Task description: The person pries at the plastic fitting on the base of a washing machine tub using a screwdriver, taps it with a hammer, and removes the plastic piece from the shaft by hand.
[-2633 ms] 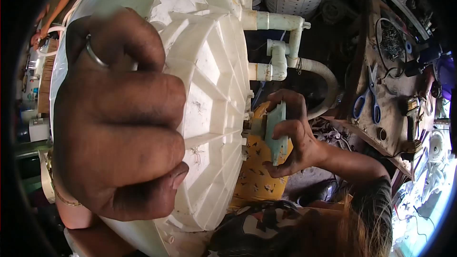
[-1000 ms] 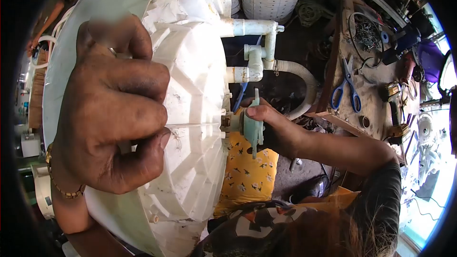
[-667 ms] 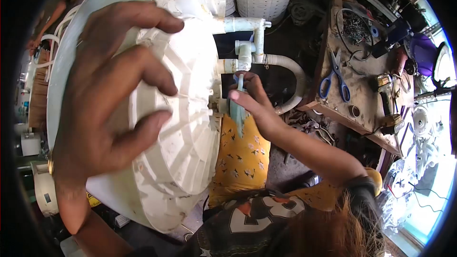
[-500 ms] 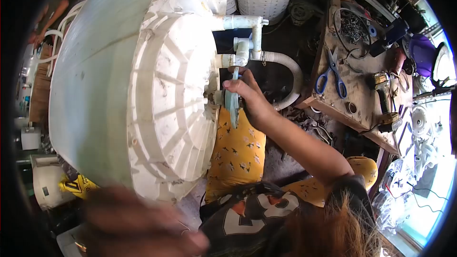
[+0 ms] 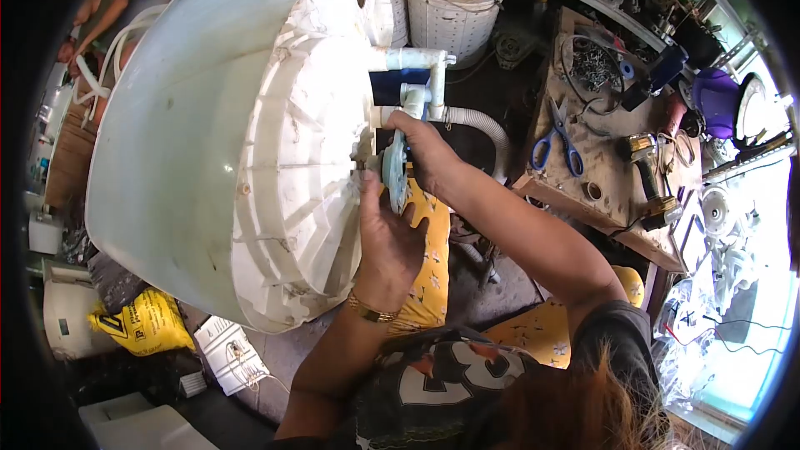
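Note:
A large white plastic tub (image 5: 192,142) lies on its side, its ribbed base (image 5: 300,192) facing my hands. Near the middle of that base is a pale blue-green round part (image 5: 395,170), seen edge-on. My right hand (image 5: 423,150) grips its upper rim, thumb on top. My left hand (image 5: 387,242) is below it, thumb raised toward the hub and fingers spread beside the part's lower edge; whether they touch it is unclear. White pipes (image 5: 412,58) and a ribbed grey hose (image 5: 479,121) run just above and beyond my right hand.
On the right, a wooden workbench (image 5: 575,196) bears blue-handled scissors (image 5: 560,142), a yellow drill (image 5: 650,175) and a tray of screws. A white perforated drum (image 5: 450,21) stands at the top. A yellow bag (image 5: 146,323) lies lower left. Another person's arm shows upper left.
My left hand has come up from the blurred lower left to the round part. My right hand still holds that part, its grip now nearer the top. The view has shifted slightly.

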`<action>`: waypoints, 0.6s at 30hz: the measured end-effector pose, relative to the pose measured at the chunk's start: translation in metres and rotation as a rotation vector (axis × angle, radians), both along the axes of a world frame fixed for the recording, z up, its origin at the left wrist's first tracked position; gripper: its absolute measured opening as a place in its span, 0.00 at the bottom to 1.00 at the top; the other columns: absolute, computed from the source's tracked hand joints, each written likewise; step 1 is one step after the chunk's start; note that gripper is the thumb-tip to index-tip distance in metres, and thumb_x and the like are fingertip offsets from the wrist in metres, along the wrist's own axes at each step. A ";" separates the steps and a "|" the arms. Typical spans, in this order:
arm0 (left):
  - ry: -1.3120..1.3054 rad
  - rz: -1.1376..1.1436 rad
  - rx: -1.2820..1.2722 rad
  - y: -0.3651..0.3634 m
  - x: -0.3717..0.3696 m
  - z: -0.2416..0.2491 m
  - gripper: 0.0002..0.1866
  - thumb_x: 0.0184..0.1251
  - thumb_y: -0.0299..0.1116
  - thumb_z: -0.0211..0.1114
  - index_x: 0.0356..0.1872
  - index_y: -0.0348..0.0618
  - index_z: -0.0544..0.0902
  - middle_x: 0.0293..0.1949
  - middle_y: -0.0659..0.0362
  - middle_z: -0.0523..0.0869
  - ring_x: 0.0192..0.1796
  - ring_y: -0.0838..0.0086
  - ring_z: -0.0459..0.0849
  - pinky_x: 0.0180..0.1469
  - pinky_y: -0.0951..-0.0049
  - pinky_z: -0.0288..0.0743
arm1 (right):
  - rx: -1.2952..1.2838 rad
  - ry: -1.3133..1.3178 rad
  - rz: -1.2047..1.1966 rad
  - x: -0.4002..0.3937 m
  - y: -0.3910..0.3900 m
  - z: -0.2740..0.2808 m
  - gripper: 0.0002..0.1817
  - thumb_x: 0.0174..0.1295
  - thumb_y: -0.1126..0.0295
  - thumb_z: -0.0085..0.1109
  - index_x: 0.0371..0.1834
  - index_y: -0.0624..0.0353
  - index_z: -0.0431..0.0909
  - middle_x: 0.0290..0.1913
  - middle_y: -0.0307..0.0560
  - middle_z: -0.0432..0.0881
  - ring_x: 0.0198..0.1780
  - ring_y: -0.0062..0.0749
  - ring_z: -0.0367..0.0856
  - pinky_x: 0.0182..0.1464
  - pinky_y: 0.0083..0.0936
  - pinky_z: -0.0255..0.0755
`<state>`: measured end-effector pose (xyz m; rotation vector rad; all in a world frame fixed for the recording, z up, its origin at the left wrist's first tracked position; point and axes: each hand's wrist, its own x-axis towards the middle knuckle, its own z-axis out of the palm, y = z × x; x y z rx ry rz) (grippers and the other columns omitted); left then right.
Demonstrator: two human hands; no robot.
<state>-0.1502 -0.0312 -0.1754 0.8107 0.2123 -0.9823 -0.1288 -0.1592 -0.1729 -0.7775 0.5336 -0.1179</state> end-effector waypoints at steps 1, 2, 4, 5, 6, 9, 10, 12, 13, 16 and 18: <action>0.019 -0.036 -0.026 0.003 0.007 0.004 0.42 0.62 0.69 0.53 0.70 0.51 0.64 0.70 0.58 0.65 0.70 0.65 0.59 0.73 0.51 0.37 | -0.015 -0.009 -0.015 -0.002 0.000 -0.002 0.11 0.54 0.62 0.56 0.33 0.57 0.76 0.31 0.42 0.77 0.33 0.31 0.76 0.39 0.28 0.73; 0.035 -0.070 -0.050 0.003 0.013 0.009 0.43 0.62 0.69 0.52 0.70 0.51 0.64 0.71 0.58 0.64 0.73 0.65 0.57 0.73 0.51 0.35 | -0.003 -0.007 -0.047 -0.002 0.002 -0.003 0.10 0.53 0.63 0.56 0.31 0.57 0.75 0.31 0.42 0.76 0.33 0.30 0.75 0.39 0.27 0.73; -0.037 -0.043 -0.017 -0.008 0.010 0.019 0.40 0.65 0.66 0.54 0.71 0.50 0.63 0.72 0.57 0.63 0.74 0.64 0.58 0.74 0.53 0.41 | 0.021 0.004 -0.099 0.000 0.006 -0.009 0.08 0.53 0.64 0.54 0.29 0.56 0.74 0.30 0.41 0.75 0.33 0.30 0.74 0.39 0.27 0.72; -0.162 -0.046 -0.015 -0.009 0.010 0.004 0.38 0.67 0.62 0.54 0.70 0.50 0.63 0.70 0.57 0.65 0.71 0.64 0.62 0.72 0.57 0.48 | 0.021 0.006 -0.150 0.000 0.009 -0.007 0.07 0.53 0.65 0.54 0.27 0.56 0.72 0.29 0.39 0.73 0.33 0.28 0.72 0.40 0.26 0.70; -0.287 -0.053 -0.012 -0.011 0.010 -0.009 0.35 0.69 0.59 0.55 0.70 0.51 0.64 0.69 0.58 0.67 0.69 0.65 0.66 0.70 0.61 0.55 | -0.032 0.007 -0.151 -0.001 0.010 -0.009 0.07 0.52 0.65 0.54 0.28 0.56 0.73 0.29 0.39 0.72 0.33 0.28 0.71 0.40 0.25 0.69; -0.229 0.048 -0.016 -0.017 0.004 -0.029 0.31 0.73 0.56 0.51 0.68 0.46 0.65 0.65 0.58 0.69 0.64 0.69 0.71 0.64 0.69 0.64 | -0.217 0.008 -0.186 -0.004 0.010 -0.014 0.08 0.52 0.65 0.55 0.30 0.57 0.73 0.30 0.39 0.71 0.35 0.26 0.70 0.40 0.24 0.67; -0.300 0.065 -0.003 -0.015 0.002 -0.031 0.31 0.73 0.53 0.52 0.67 0.42 0.65 0.64 0.56 0.70 0.65 0.69 0.70 0.65 0.70 0.63 | -0.287 0.003 -0.212 -0.004 0.014 -0.016 0.09 0.52 0.65 0.55 0.33 0.58 0.72 0.30 0.38 0.71 0.35 0.25 0.70 0.40 0.23 0.66; -0.450 0.095 0.018 -0.012 0.000 -0.031 0.32 0.72 0.48 0.55 0.67 0.33 0.64 0.63 0.54 0.71 0.65 0.71 0.68 0.68 0.72 0.60 | -0.430 -0.018 -0.269 -0.006 0.019 -0.017 0.12 0.53 0.66 0.55 0.38 0.59 0.71 0.31 0.38 0.70 0.36 0.23 0.68 0.41 0.22 0.65; -0.489 0.095 -0.054 -0.011 0.000 -0.043 0.36 0.70 0.53 0.52 0.68 0.33 0.61 0.64 0.53 0.68 0.67 0.70 0.66 0.69 0.70 0.58 | -0.520 -0.121 -0.250 -0.009 0.019 -0.027 0.17 0.52 0.67 0.55 0.44 0.59 0.67 0.36 0.40 0.70 0.40 0.24 0.67 0.45 0.23 0.65; -0.607 0.098 -0.264 -0.011 0.005 -0.131 0.49 0.65 0.69 0.43 0.72 0.35 0.52 0.70 0.53 0.60 0.73 0.67 0.58 0.72 0.64 0.54 | -0.875 -0.434 -0.288 -0.017 0.025 -0.045 0.19 0.52 0.67 0.55 0.46 0.59 0.64 0.42 0.42 0.69 0.44 0.27 0.67 0.50 0.25 0.63; -0.717 0.100 -0.285 -0.011 0.008 -0.134 0.54 0.61 0.76 0.42 0.73 0.35 0.49 0.72 0.53 0.57 0.74 0.66 0.55 0.73 0.63 0.52 | -0.933 -0.410 -0.271 -0.023 0.024 -0.044 0.29 0.47 0.67 0.63 0.51 0.64 0.61 0.49 0.49 0.66 0.52 0.32 0.65 0.59 0.28 0.59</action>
